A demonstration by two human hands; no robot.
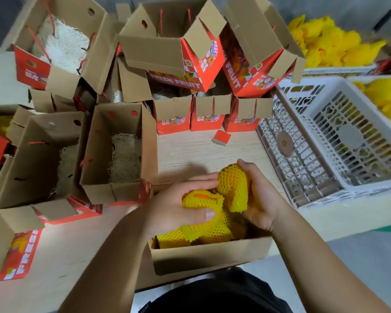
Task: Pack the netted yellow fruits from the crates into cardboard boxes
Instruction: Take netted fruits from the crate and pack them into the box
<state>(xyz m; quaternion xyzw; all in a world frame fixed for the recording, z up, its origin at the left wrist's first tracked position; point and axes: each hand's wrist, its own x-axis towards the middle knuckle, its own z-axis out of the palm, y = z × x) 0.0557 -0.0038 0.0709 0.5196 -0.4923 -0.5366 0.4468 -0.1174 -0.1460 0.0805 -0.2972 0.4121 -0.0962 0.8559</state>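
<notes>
**boxguy:** which hand drops first?

**packrat:** Probably the right hand [261,199]. Its fingers are curled round an upright netted fruit [234,186], long axis near vertical, right above the near box [208,256]. The left hand [178,204] clutches a second fruit [201,199] already lying in there (pretty full box).

We find the scene brightly and evenly lit from above, with soft shadows falling on the counter [201,147] just left of the hands and inside the open cardboard boxes [113,154]. Wide-angle distortion bends straight edges toward the borders. The far yellow fruits [332,41] and the white crate [325,141] at right look soft and slightly blurred; no harsh glare.
</notes>
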